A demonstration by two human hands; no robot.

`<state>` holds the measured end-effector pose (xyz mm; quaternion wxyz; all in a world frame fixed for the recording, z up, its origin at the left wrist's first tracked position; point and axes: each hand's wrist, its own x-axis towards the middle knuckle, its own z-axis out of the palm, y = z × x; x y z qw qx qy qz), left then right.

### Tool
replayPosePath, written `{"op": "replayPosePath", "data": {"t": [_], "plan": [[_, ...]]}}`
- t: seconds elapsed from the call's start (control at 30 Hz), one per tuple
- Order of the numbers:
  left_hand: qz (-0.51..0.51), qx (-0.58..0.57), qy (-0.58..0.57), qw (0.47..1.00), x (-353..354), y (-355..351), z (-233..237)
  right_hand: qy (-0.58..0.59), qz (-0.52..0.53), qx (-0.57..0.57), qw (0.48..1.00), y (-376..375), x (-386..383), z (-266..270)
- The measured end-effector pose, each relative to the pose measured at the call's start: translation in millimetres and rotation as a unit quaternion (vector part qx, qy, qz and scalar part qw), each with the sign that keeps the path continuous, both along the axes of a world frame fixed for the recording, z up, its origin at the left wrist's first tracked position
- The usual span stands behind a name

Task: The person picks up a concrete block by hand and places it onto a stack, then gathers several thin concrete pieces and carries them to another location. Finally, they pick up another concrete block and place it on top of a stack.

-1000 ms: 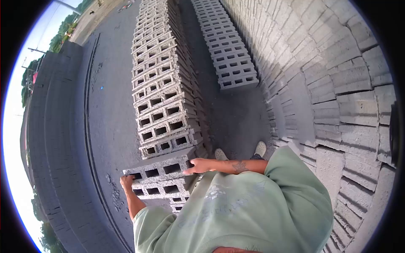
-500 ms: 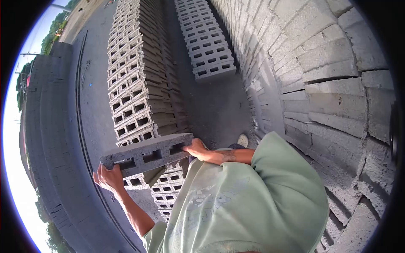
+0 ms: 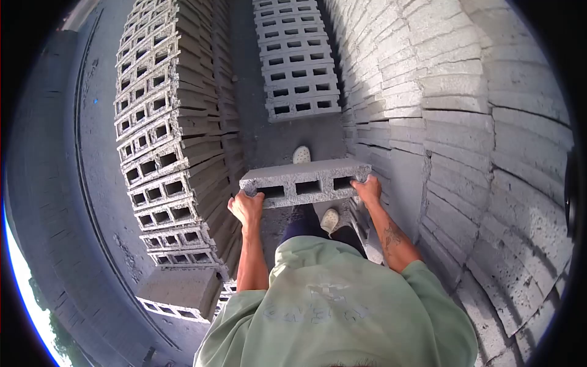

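A grey concrete block (image 3: 307,177) with three rectangular holes is held in front of my body, its long side running across the view. My left hand (image 3: 247,208) grips its left end, with the thumb at the left hole. At the opposite end, my right hand (image 3: 368,188) closes round the block, fingers at the right hole. The block is in the air above my feet, its holed face turned up toward me. Parts of my fingers are hidden behind its ends.
A long stack of hollow blocks (image 3: 147,116) runs along the left. Straight ahead lies a lower row of blocks (image 3: 298,67). A tall block wall (image 3: 452,128) rises close on my right. My shoe (image 3: 301,155) stands on the grey floor between them.
The concrete block has moved right, away from the left stack, and now hangs in front of me. Both hands have kept their hold. My view and body have turned toward the lane.
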<state>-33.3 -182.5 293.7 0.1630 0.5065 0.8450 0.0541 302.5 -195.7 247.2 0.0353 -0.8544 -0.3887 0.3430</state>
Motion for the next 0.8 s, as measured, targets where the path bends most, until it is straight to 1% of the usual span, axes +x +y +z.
{"op": "replayPosePath", "data": {"t": [0.03,0.1,0.13,0.17,0.23,0.3,0.37,0.43,0.47,0.5,0.53,0.57,0.6,0.63,0.67,0.7,0.73,0.77,0.8], "plan": [[0.014,-0.010,-0.036,0.999,7.1,17.4,-28.4,-0.007,0.007,-0.016,1.000,21.3,5.7,-18.1],[0.033,-0.057,-0.032,0.997,16.9,54.1,-91.5,-0.041,-0.003,-0.001,0.999,53.3,11.8,-66.5],[0.046,-0.075,-0.065,0.994,19.0,69.4,-120.4,-0.043,-0.003,-0.031,0.999,70.9,16.8,-94.5],[0.052,-0.073,-0.071,0.993,22.6,82.5,-149.8,-0.041,0.001,-0.050,0.998,87.0,19.9,-123.4],[0.089,-0.080,-0.071,0.990,28.9,104.7,-207.6,-0.030,0.010,0.005,0.999,112.8,27.2,-181.7],[0.110,-0.121,-0.065,0.985,34.2,131.0,-252.0,-0.021,0.028,-0.022,0.999,142.3,32.1,-233.3],[0.110,-0.130,-0.052,0.984,34.8,154.8,-305.0,-0.012,0.029,-0.034,0.999,175.0,30.9,-273.3],[0.067,-0.062,-0.012,0.996,33.8,163.0,-374.2,0.028,0.057,-0.033,0.997,198.7,38.4,-321.2],[0.071,-0.037,-0.021,0.997,36.4,171.0,-395.5,0.029,0.059,-0.051,0.997,204.9,33.7,-335.6],[0.079,-0.011,-0.031,0.996,41.5,177.5,-405.5,-0.003,0.054,-0.025,0.998,209.8,24.8,-344.7],[0.087,-0.025,-0.032,0.995,47.7,182.9,-406.5,-0.034,0.052,0.005,0.998,211.6,23.4,-353.8],[0.129,-0.060,-0.049,0.989,52.4,193.9,-404.9,-0.032,0.058,-0.005,0.998,205.8,29.2,-371.6],[0.168,-0.088,-0.067,0.980,52.3,199.9,-409.2,-0.023,0.033,-0.004,0.999,198.4,32.6,-387.9],[0.170,-0.088,-0.065,0.979,50.4,197.2,-418.1,-0.012,0.006,0.002,1.000,194.5,37.3,-402.9],[0.125,-0.079,-0.050,0.988,45.6,190.1,-435.4,-0.009,0.006,0.006,1.000,199.1,40.1,-408.5],[0.078,-0.068,-0.034,0.994,40.9,193.8,-444.2,-0.007,0.007,-0.006,1.000,201.2,41.6,-412.0],[0.076,-0.068,-0.031,0.994,33.5,197.8,-453.9,-0.006,0.008,-0.022,1.000,199.4,40.9,-416.2],[0.109,-0.113,-0.081,0.984,27.8,203.3,-456.5,-0.003,0.007,-0.026,1.000,205.3,38.0,-414.2],[0.144,-0.154,-0.132,0.969,24.4,208.7,-458.9,0.005,0.029,-0.095,0.995,222.9,35.1,-405.4]]}}
